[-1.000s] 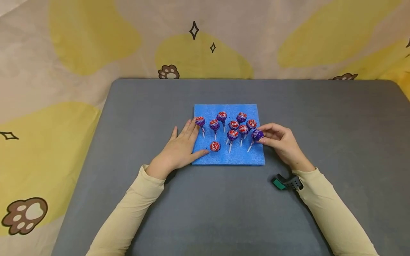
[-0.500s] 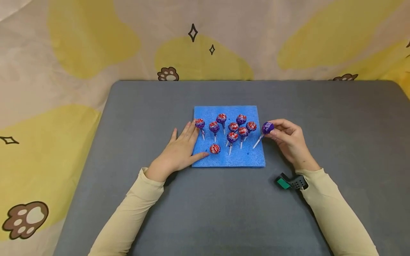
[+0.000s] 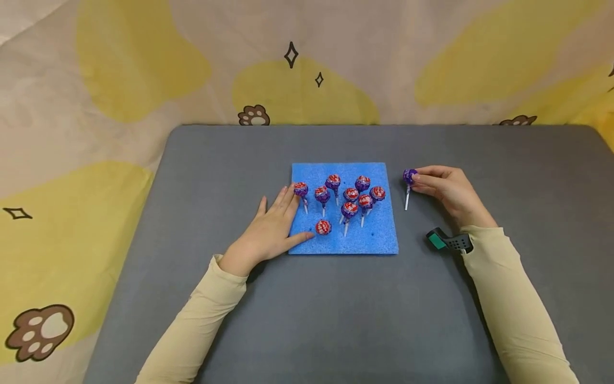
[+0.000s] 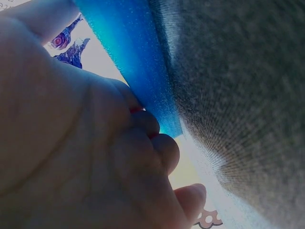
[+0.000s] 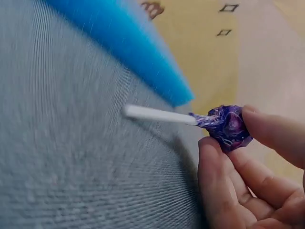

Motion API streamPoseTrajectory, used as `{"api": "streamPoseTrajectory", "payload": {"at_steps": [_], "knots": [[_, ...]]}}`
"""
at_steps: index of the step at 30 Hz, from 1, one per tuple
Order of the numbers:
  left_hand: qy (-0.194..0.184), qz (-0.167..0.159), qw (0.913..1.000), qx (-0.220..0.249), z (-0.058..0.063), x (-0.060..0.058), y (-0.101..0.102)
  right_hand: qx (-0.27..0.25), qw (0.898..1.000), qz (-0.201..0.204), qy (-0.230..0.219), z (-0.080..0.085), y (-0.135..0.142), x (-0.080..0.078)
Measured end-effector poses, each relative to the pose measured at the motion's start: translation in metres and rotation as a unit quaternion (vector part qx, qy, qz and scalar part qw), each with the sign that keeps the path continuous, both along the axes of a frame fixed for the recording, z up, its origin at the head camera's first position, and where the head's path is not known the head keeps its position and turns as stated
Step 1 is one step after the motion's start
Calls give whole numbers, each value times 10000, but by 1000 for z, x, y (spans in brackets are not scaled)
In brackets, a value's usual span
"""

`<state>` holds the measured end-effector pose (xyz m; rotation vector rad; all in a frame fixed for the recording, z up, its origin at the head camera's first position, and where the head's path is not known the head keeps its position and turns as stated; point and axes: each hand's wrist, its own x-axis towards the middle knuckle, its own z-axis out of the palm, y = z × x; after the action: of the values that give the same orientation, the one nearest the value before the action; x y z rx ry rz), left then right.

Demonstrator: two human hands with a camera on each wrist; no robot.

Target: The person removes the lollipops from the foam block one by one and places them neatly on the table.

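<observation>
Grey table point(image 3: 307, 320): broad, flat and matte, its two far corners rounded; the near edge runs out of the head view.
Table surface: finely ribbed in both wrist views.
Blue board point(image 3: 369, 244): lies flat on the table, its far side roughly parallel to the table's far edge and a little short of it.
Board's make: roughly square, speckled on top, with thick sides.

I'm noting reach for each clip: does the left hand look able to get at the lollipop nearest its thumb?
Probably yes: the left hand lies right beside that lollipop, with nothing visible between them.
</observation>
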<state>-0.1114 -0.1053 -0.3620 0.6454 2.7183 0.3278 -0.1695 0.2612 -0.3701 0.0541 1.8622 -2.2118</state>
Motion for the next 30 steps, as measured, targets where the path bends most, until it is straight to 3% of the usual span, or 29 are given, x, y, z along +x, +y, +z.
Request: {"api": "streamPoseTrajectory", "payload": {"at_steps": [4, 10, 14, 21, 26, 30], "knots": [[-54, -73, 9999, 46, -4, 2, 2, 1209, 9921, -318, 119, -7, 1, 1], [-19, -74, 10000, 51, -6, 2, 3, 2323, 9691, -599, 575, -11, -2, 4], [15, -18, 10000, -26, -4, -2, 1, 2734, 9564, -672, 779, -11, -7, 1], [-21, -53, 10000, -34, -2, -4, -1, 3271, 9393, -738, 730, -9, -9, 3], [-86, 6, 9999, -54, -2, -5, -1, 2923, 9510, -741, 689, -10, -7, 3], [-138, 41, 9999, -25, -2, -4, 0, 1999, 9715, -984, 813, -13, -7, 6]]}}
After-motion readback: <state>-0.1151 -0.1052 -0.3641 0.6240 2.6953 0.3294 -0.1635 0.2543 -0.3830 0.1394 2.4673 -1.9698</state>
